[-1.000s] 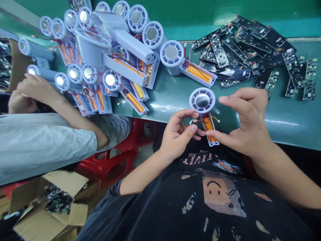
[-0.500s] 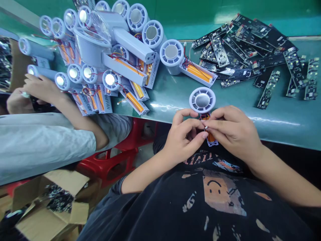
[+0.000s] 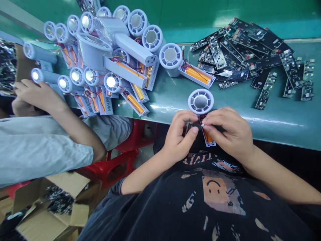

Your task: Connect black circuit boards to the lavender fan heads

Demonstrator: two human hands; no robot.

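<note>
While the wearer's R hand (image 3: pixel 227 134) pinches a tiny white connector (image 3: pixel 203 125), the L hand (image 3: pixel 179 135) has thumb & index apart beside the fan (image 3: pixel 200 101), approx. 12 o'clock at the table edge (image 3: pixel 283 139); PCBs (image 3: pixel 265 91) at 1, other fans (image 3: pixel 171 54) at 11.

The right hand (image 3: pixel 230 135) has moved in, fingers (image 3: pixel 212 117) now pinching a white connector (image 3: pixel 203 125).

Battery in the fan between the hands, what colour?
The battery is orange, best seen in the head view.
</note>
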